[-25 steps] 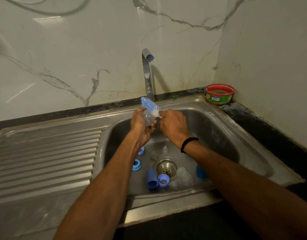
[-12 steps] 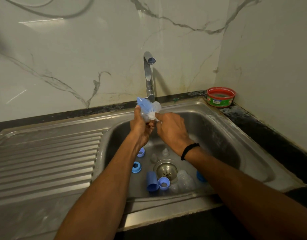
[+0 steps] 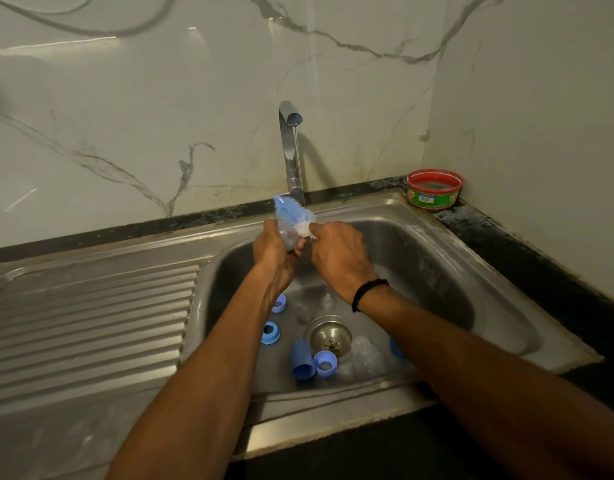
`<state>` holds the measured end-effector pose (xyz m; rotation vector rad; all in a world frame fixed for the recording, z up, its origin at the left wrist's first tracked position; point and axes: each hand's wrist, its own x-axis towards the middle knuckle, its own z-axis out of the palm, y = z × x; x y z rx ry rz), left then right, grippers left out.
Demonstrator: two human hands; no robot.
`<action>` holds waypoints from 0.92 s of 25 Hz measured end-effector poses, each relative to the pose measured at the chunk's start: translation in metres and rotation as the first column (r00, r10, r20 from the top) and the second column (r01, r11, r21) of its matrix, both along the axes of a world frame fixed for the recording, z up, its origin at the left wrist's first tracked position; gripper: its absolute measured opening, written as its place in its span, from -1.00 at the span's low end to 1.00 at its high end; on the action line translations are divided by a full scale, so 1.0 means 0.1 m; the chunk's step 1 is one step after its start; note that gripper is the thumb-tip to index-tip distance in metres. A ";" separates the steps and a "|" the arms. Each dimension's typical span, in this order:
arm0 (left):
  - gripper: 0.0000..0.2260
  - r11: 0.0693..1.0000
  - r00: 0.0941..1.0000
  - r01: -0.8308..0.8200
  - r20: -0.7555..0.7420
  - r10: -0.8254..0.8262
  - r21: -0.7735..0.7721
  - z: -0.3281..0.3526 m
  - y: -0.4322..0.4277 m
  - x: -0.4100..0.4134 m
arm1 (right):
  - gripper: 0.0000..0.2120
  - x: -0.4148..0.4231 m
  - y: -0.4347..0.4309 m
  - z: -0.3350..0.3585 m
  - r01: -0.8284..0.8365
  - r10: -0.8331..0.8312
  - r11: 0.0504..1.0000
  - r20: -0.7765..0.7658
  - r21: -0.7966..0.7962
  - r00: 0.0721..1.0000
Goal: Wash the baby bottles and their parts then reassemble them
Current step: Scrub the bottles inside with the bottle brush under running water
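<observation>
Over the steel sink (image 3: 437, 244), the left hand (image 3: 272, 249) curls round a clear bottle piece (image 3: 288, 239), with the blue-and-white brush (image 3: 291, 214) lying against its top. The right hand (image 3: 340, 252) pinches the brush's white end. Below, blue rings (image 3: 270, 332), a blue cap (image 3: 302, 360) and a clear bottle (image 3: 366, 353) lie round the drain (image 3: 328, 336).

One camera serves the scene: a wide-angle unit worn on the head. It stands before the front rim of the sink (image 3: 437, 271) and faces forward and down toward the tap (image 3: 291, 150) and the marble back wall (image 3: 160, 116). Range is close: both forearms (image 3: 201, 375) enter from the lower edge, and the left hand (image 3: 274, 247) and right hand (image 3: 340, 252) sit near frame centre. The drainboard (image 3: 90, 323) occupies the left, the side wall (image 3: 541, 116) the right.
</observation>
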<state>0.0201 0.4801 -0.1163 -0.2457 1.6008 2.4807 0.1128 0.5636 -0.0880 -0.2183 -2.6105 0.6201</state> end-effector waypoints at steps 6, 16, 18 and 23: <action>-0.64 0.988 0.996 0.088 0.003 -0.089 0.130 0.03 -0.04 0.01 | -0.76 -0.02 0.00 -0.02 -0.021 0.021 1.000 -0.008 -0.002 1.000; -0.54 0.997 0.997 0.071 0.016 -0.071 -0.033 0.03 0.00 -0.02 | -0.76 0.02 0.05 0.03 0.013 -0.014 1.000 -0.034 -0.024 0.999; -0.58 0.998 0.998 0.049 0.035 -0.047 -0.045 0.04 0.00 -0.03 | -0.74 0.04 0.03 0.01 0.003 -0.003 1.000 -0.002 -0.011 1.000; -0.63 0.998 0.998 0.047 0.046 -0.049 0.031 0.02 -0.02 -0.03 | -0.79 0.01 0.02 -0.01 0.027 -0.027 1.000 0.022 0.007 0.999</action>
